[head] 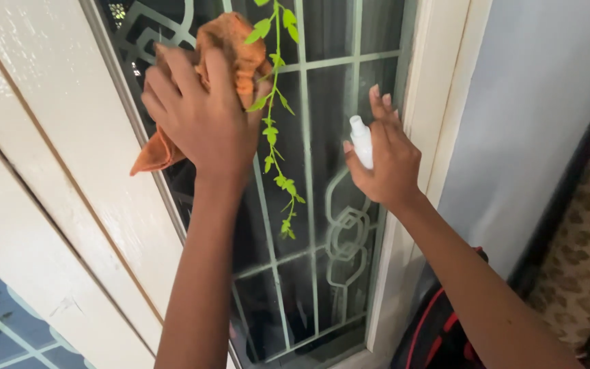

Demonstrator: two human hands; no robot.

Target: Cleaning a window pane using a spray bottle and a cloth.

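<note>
Head view: a dark glass window (322, 102) behind a pale metal grille (308, 178) with curled shapes, set in a cream painted frame (56, 157) beside a grey wall (534, 102). Left hand (203, 113) presses a crumpled orange cloth (233, 48) flat against the glass. Right hand (387, 160) grips a small white spray bottle (361, 140). A thin green vine (274, 130) hangs between them.

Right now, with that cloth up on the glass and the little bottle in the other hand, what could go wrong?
The left hand presses the orange cloth right beside the hanging green vine; a wipe could snag it or tear leaves off. The right hand holds the small white spray bottle in a loose-looking grip with fingers extended, so it might slip and drop onto the black and red bag below.
</note>
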